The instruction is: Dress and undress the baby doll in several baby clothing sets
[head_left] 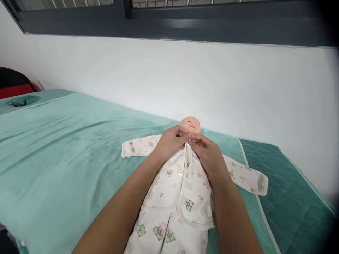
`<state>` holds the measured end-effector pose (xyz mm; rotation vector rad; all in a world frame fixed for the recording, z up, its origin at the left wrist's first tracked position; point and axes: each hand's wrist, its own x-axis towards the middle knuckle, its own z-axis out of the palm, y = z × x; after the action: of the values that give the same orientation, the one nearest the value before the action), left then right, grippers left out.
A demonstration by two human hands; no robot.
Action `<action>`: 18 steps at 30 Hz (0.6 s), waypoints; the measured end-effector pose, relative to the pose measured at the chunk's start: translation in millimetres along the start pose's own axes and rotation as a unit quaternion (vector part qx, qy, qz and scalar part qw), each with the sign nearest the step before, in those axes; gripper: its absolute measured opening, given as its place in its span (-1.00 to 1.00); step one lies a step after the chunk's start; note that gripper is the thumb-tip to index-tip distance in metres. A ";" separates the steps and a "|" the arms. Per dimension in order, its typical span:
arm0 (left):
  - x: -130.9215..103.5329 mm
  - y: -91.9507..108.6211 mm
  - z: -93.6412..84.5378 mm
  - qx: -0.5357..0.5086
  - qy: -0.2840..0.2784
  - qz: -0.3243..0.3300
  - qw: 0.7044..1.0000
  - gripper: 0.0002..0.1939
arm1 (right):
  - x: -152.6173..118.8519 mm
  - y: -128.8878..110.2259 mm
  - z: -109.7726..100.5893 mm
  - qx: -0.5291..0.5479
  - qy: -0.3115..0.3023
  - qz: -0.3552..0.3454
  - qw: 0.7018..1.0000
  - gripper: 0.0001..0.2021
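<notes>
A baby doll (191,124) lies on its back, its head near the wall. It wears a white baby jacket (166,187) printed with green bears, and matching trousers (156,233). Both sleeves stretch out sideways. At the jacket's neck, just under the doll's chin, my left hand (173,141) pinches the collar edge from the left. My right hand (209,153) pinches the same spot from the right, fingertips almost touching the left ones. Lower down the front, a round button (180,172) shows beside the overlapping edge, which hangs loose below. The fingers partly hide the collar.
A light green sheet (66,158) covers the bed, with a darker green quilted cover (291,197) at the right. Behind stands a white wall (159,77) under a dark window frame (212,24). A black and red object (16,84) is at the far left.
</notes>
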<state>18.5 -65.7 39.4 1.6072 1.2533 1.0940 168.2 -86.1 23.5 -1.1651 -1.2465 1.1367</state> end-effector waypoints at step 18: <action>-1.1 -6.0 -12.9 -0.214 -0.088 -0.077 0.970 -0.69 | -1.2 -2.3 1.5 -0.030 0.007 -0.015 0.999 -0.75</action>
<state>4.4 -64.7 37.5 1.2272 0.9307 1.0168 166.7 -87.5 25.7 -1.1928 -1.2905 1.0739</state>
